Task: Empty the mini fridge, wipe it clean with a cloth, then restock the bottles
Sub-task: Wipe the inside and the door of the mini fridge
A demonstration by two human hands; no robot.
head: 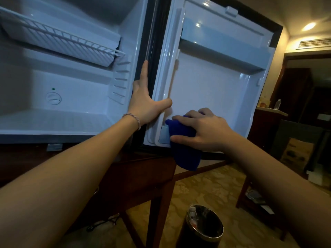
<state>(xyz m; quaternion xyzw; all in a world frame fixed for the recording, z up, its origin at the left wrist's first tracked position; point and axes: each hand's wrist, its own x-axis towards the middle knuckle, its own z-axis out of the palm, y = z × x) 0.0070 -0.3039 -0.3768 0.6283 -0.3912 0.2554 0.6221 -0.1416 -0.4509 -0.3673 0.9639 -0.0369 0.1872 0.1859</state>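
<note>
Against the lower inner corner of the open fridge door [211, 83] your right hand [206, 129] presses a blue cloth [184, 149], fingers curled over the top of the wad and thumb tucked along its lower edge, so the cloth is gripped between them. The upper part of the cloth lies on the white door liner by the gasket, and its loose end hangs down below the bottom edge of the door. Your left hand [145, 102] is spread flat and relaxed at the hinge side, fingers straight and pointing up along the dark strip between cabinet and door, thumb stretched out to the right onto the door's white rim; it holds nothing. You wear a thin bracelet [132, 119] on that wrist.

Left of the door, the mini fridge [75, 81] stands open with its white interior showing no bottles; a wire shelf [59, 40] slants across the upper part, and a round thermostat dial [53, 98] sits on the back wall below it. The door carries a shelf rail [225, 49] across its upper half.

Under the fridge is a dark wooden stand [154, 185] on patterned yellow carpet. Below your right forearm a black waste bin [202, 228] with a shiny metal rim stands on the carpet, with something pale inside that you cannot make out clearly. At far right a dim counter holds a small bottle [278, 104], well apart from the fridge.
</note>
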